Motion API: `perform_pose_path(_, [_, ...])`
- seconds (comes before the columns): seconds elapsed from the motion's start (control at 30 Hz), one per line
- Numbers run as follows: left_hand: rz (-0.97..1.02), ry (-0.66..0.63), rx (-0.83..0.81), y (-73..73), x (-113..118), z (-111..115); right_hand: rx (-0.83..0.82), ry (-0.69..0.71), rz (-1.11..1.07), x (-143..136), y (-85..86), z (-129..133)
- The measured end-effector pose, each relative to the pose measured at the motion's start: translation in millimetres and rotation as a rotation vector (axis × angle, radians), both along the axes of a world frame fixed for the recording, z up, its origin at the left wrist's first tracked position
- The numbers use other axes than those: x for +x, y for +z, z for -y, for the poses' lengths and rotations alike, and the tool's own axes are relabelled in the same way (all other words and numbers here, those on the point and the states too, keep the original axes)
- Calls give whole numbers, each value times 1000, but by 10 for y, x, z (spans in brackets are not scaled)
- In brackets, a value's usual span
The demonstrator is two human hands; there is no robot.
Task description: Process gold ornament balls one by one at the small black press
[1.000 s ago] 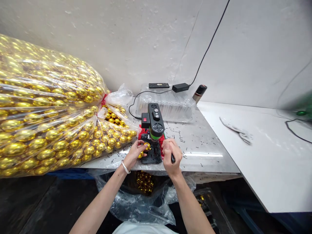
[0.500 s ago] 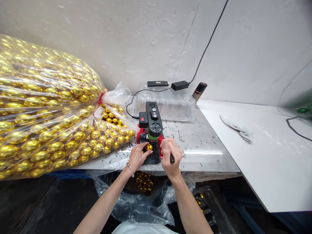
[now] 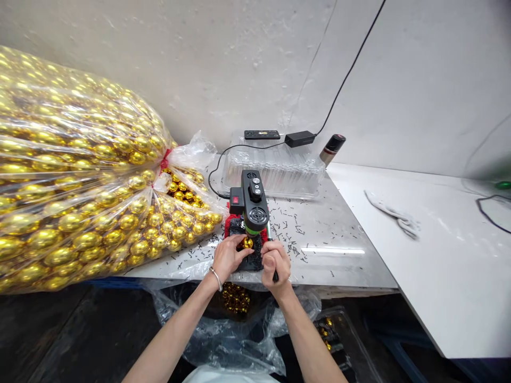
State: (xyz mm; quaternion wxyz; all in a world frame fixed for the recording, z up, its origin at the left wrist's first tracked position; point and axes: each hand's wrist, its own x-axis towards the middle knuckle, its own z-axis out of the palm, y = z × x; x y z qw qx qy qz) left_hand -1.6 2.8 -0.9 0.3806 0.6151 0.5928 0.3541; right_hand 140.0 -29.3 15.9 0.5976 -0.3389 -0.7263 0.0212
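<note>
A black bench machine (image 3: 255,205) with a red switch stands on a red and black base at the front of the grey table. Under its head sits a shiny gold ball (image 3: 248,243). My left hand (image 3: 228,257) pinches this ball between thumb and fingers from the left. To the right of the base, my right hand (image 3: 276,264) is wrapped round the black-handled lever (image 3: 275,275) of the machine. Small black shavings lie scattered on the table around the base.
Large clear bags of gold balls (image 3: 80,202) fill the left. Behind the machine are a clear plastic tray (image 3: 275,173), a power adapter (image 3: 300,139) and a spray can (image 3: 332,150). A glove-like grey item (image 3: 393,214) lies on the white table. An open bag (image 3: 236,300) of balls hangs below.
My right hand has moved slightly left and down with the lever, closer to the base. My left hand stays at the ball. The camera view has shifted a little.
</note>
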Motion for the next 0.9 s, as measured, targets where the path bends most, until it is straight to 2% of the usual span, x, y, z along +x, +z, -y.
perform_pose_path(0.17, [-72,-23,12,-14,4,-10,46,-41,-78,-43,-146,-62])
perform_pose_path(0.3, [6,-2,1,-20,-4,-12,73,-37,-50,-45,-234,-88])
perform_pose_path(0.37, [55,7,-8,-33,-3,-14,76,-32,-9,-38,-220,-79])
perform_pose_path(0.47, [65,-1,7,-51,3,-31,40,-31,-56,-44,-46,-42])
perform_pose_path(0.57, [78,19,27,-22,-8,-26,-64,-47,-162,-63,282,-4])
perform_pose_path(0.63, [119,71,33,17,-41,40,-174,-45,-183,-71,500,11])
perform_pose_path(0.7, [172,106,15,29,-85,186,-230,-36,-180,-74,644,18])
perform_pose_path(0.77, [260,38,-102,-35,-121,407,-237,-31,-176,-78,688,24])
perform_pose_path(0.83, [406,-57,-348,-192,-132,666,-216,-27,-182,-85,655,32])
perform_pose_path(0.9, [601,5,-650,-407,-129,914,-196,-27,-191,-93,598,43])
